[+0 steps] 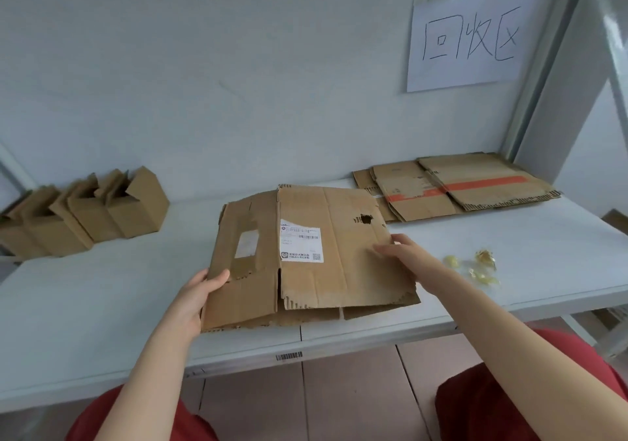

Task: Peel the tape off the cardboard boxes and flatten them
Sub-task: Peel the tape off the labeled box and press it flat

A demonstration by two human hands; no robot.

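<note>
**Flattened box under both hands**

You had the box (343, 281) lying collapsed on the worktop (102, 291), near its front edge, with the white label (300, 245) facing up. Your left hand (193, 298) gripped its left edge, thumb on top and fingers curled beneath. Your right hand (404, 253) rested flat on the right panel, fingers straight and holding nothing. A pile (458, 185) of flat boxes sat at the back right, just behind the box you held. Several open boxes (85, 216) stood upright at the far left, well apart from it. Crumpled tape (475, 267) lay near your right wrist. A paper sign (469, 39) hung on the wall above the pile.
</note>
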